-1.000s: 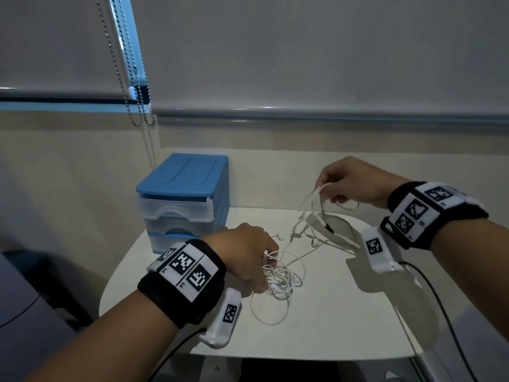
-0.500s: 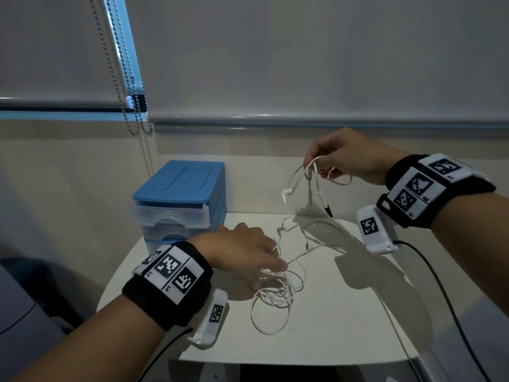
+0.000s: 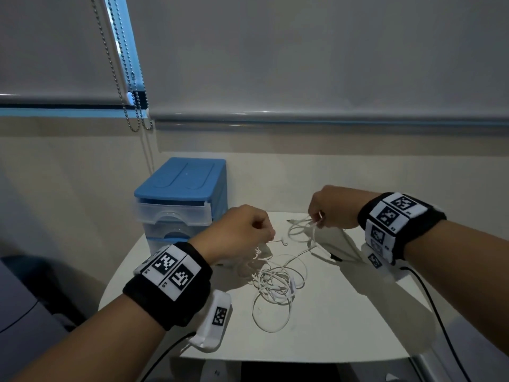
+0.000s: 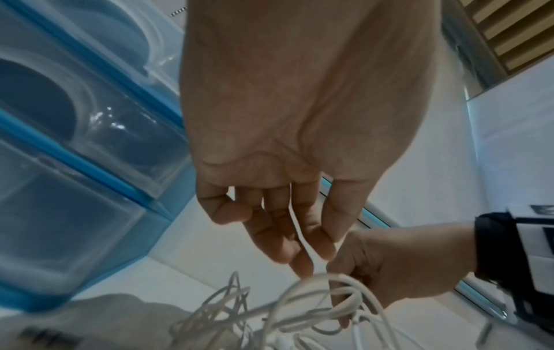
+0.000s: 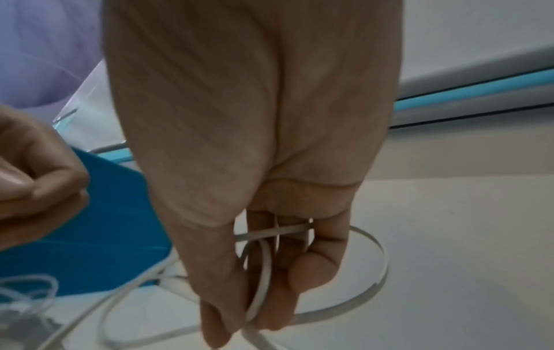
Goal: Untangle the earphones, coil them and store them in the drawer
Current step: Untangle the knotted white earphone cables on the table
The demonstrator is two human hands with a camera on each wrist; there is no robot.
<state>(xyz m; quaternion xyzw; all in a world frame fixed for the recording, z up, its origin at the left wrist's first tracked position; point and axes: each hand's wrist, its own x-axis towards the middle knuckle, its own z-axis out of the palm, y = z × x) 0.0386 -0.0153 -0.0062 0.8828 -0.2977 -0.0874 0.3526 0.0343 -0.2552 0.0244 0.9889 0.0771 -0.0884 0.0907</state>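
Right grip: the right hand (image 3: 332,207) pinches a loop of the earphones (image 3: 278,279) cable between thumb and curled fingers (image 5: 311,262); in the right wrist view the white cable crosses the fingers and loops round them.
Left grip: the left hand (image 3: 239,230) is raised above the tabletop (image 3: 330,326) with its fingers (image 4: 279,239) bent downward; one thin strand runs along them, but whether it is pinched or only draped there I cannot tell.
Earphones: white, tangled; most of the cable lies in a loose heap of loops on the tabletop between the two hands, with strands rising from it to each hand. One large loop spreads from the heap toward the near edge.
Earbud: one earbud (image 3: 283,242) hangs or lies just right of the left hand, near the far part of the heap.
Drawer unit: a small blue drawer unit (image 3: 179,199) with clear drawers stands at the far left of the tabletop, just behind the left hand; its drawers look pushed in.
Wrists: each wrist wears a black band (image 3: 168,285) with black-and-white square markers.
Background: a grey roller blind (image 3: 303,51) with a bead chain (image 3: 132,86) hangs above.
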